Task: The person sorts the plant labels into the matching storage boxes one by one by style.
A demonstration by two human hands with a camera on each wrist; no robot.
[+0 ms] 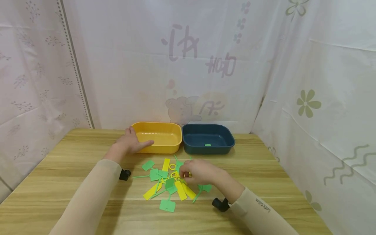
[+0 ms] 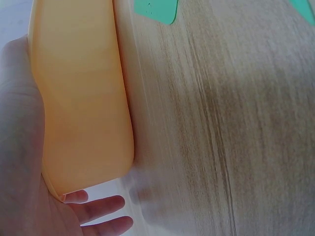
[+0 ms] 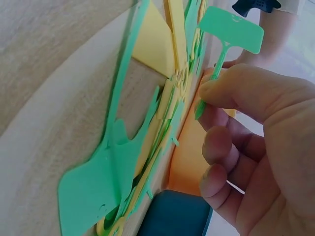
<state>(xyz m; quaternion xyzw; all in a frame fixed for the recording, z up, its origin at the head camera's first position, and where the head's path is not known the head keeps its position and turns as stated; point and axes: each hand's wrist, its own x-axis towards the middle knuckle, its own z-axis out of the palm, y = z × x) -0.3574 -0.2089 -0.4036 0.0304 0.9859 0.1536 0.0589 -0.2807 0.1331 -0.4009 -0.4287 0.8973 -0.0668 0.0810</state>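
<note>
My right hand (image 1: pixel 199 171) is over a loose pile of plastic tags in the head view. In the right wrist view, its thumb and index finger pinch the thin stem of a green tag (image 3: pixel 231 30), whose flat rectangular head points up. More green tags (image 1: pixel 167 205) and yellow tags (image 1: pixel 180 190) overlap on the table beneath, some with ring loops. My left hand (image 1: pixel 129 142) rests at the left end of a yellow bin (image 1: pixel 160 149). Its thumb lies over the front rim, and the fingers stretch fairly straight past the bin's end in the left wrist view.
Right beside the yellow bin stands a dark blue bin (image 1: pixel 208 150), with a small green piece (image 1: pixel 208 145) inside. Both bins sit at the back of the wooden table (image 1: pixel 264 195), close to a printed white curtain (image 1: pixel 132 65). Another curtain hangs along the right side.
</note>
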